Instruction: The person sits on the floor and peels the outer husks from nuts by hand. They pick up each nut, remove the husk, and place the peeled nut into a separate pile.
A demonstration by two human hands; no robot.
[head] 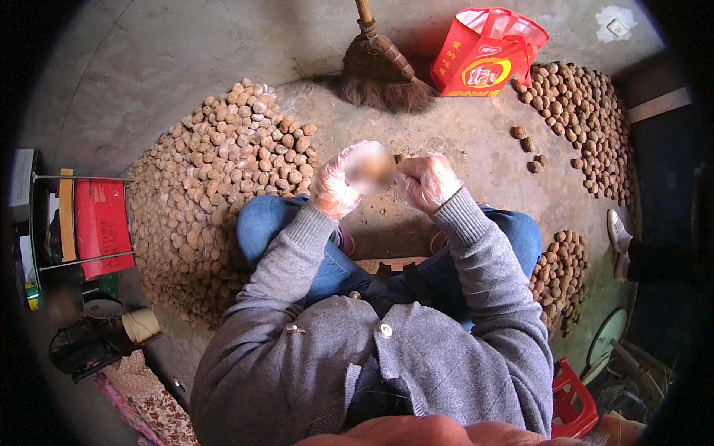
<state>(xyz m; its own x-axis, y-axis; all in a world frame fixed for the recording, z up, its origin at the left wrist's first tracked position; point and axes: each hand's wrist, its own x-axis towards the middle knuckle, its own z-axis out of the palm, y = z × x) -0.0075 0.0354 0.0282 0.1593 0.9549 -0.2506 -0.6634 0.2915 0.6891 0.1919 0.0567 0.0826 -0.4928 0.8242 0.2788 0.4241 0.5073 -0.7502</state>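
Note:
Both hands wear clear plastic gloves and are raised close together over the floor, in front of my knees. My left hand [338, 181] is curled at a brownish roundish thing, which a blur covers, so its kind and the fingertips are hidden. Beside it on the right, my right hand [428, 181] is closed like a fist; whether something small is inside cannot be seen. A large heap of pale brown, round, nut-like things [223, 148] lies to the left. Darker brown ones lie in a pile [585, 120] at the upper right and a smaller pile [559, 273] by my right knee.
A broom [385, 72] leans on the wall beside a red shopping bag [485, 56]. Several loose brown pieces [527, 144] lie near the right pile. A person's shoe [619, 231] is at the right, a red plastic stool [574, 401] at the lower right. A rack with a red box [103, 228] stands left.

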